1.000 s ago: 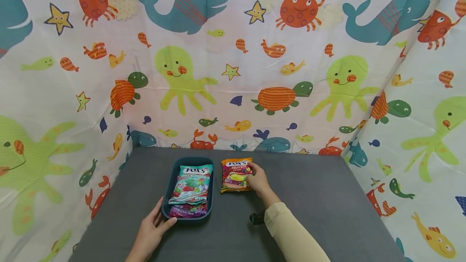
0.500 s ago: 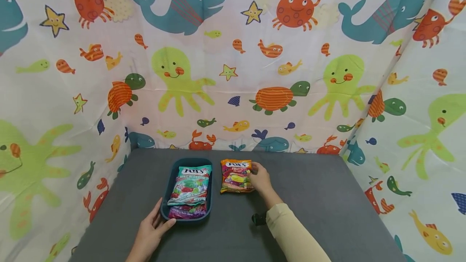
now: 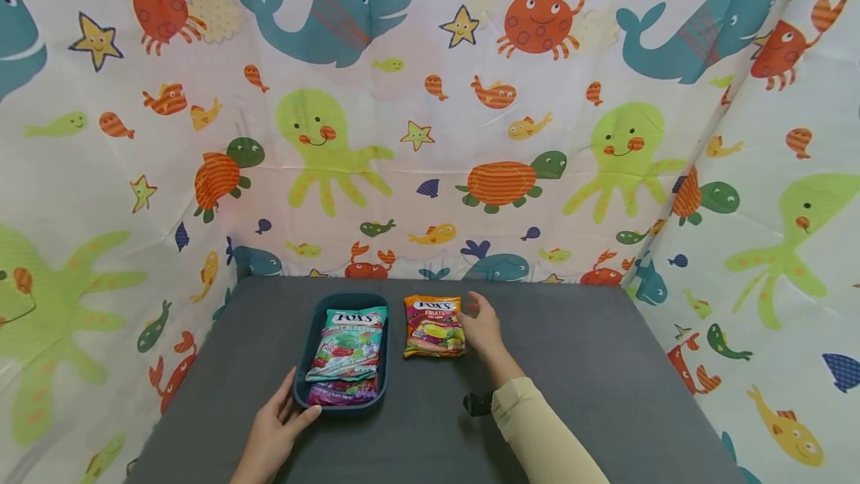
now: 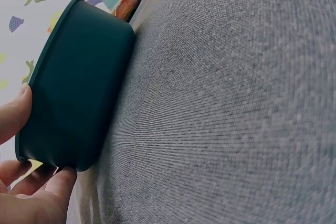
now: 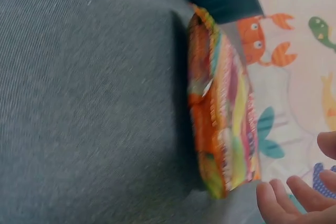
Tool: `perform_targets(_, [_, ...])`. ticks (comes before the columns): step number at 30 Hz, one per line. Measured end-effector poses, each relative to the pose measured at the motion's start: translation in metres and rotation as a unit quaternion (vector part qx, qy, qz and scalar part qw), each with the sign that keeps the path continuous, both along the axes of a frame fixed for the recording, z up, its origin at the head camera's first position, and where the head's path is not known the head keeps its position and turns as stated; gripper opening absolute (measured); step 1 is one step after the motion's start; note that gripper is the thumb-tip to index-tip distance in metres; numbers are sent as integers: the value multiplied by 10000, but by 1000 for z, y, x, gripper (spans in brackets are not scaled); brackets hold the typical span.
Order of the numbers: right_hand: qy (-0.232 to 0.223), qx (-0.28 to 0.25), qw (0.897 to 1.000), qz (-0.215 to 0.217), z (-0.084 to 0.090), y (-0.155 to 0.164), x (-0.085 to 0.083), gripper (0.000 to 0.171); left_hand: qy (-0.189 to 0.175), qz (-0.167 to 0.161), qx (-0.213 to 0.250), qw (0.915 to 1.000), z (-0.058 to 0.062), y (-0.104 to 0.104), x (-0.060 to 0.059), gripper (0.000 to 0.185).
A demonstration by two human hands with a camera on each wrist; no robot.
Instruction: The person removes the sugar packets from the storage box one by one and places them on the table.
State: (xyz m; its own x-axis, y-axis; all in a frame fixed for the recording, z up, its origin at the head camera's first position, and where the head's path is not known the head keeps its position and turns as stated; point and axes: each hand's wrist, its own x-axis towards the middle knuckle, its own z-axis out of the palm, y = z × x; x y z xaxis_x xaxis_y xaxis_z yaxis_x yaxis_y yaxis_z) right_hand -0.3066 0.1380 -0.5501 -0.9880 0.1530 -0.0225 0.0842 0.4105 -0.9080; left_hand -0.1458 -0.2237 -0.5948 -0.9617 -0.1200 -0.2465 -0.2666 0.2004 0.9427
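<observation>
In the head view, my left hand (image 3: 272, 428) holds the near left corner of a dark teal plastic tub (image 3: 352, 409), thumb at the front and fingers along the left side. Inside the tub a mint-green Fox's candy bag (image 3: 348, 346) lies over a purple candy bag (image 3: 343, 393). An orange Fox's fruits candy bag (image 3: 433, 329) lies flat on the table, right of the tub. Beside its right edge is my right hand (image 3: 482, 329), fingers loosely bent and nothing in them. The right wrist view shows a gap between these fingertips and the orange bag (image 5: 223, 114).
A dark grey cloth covers the table (image 3: 571, 379). Behind it and at both sides hangs a white curtain (image 3: 416, 193) printed with sea animals. A small black device (image 3: 477, 404) sits at my right wrist, by the cream sleeve (image 3: 537, 424).
My right hand has let go of the orange candy bag's right edge, its fingers loosening away to the right. The left hand stays on the tub; the whole head view shifts slightly left.
</observation>
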Motion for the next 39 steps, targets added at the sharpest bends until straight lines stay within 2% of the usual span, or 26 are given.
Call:
perform_targets(8, [-92, -690, 9952, 691, 19, -11, 7, 57, 49, 10, -92, 9999, -4, -1, -1, 101])
perform_targets(16, [-230, -1658, 9813, 949, 35, -22, 14, 63, 82, -15, -110, 9999, -4, 1, -2, 102])
perform_targets(20, [-274, -1838, 9744, 1266, 38, -28, 19, 64, 72, -11, -62, 10000, -3, 1, 0, 101])
perform_targets(25, [-207, -1739, 9695, 1714, 39, -37, 23, 63, 54, -8, -30, 10000, -1, 0, 0, 101])
perform_targets(30, [-291, -1810, 9649, 1882, 39, -45, 25, 65, 88, -20, -13, 10000, -3, -2, 1, 102])
perform_targets(35, [-449, -2257, 9507, 2077, 37, -54, 25, 65, 156, -73, -51, 9998, -2, -2, 1, 102])
perform_targets(39, [-427, -2314, 9452, 2265, 35, -63, 26, 63, 215, -78, -205, 9995, 2, -1, 4, 101])
